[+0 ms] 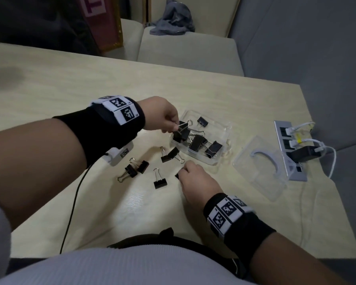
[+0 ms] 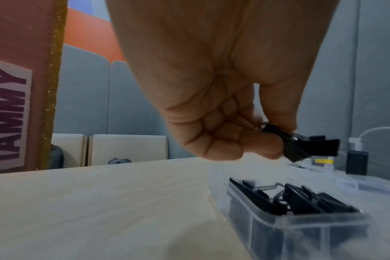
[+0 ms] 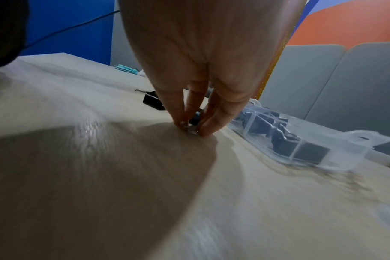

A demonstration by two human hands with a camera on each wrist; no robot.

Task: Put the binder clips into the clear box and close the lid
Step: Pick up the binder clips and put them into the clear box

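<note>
As both hands (image 1: 162,116) pinch clips, five loose clips (image 1: 160,183), one lid (image 1: 261,167).

We see clear box (image 1: 218,159) open on table, several black binder clips (image 1: 196,142) heaped inside. 5 more clips (image 1: 160,183) loose on table just left of it. Clear lid (image 1: 261,175) flat beside box, right.

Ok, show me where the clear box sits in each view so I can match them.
Head: clear box right of centre, under the left hand.
Left wrist: lower right, below the held clip.
Right wrist: right of centre, beside the right hand.
Shared landmark: the black clips inside.
</note>
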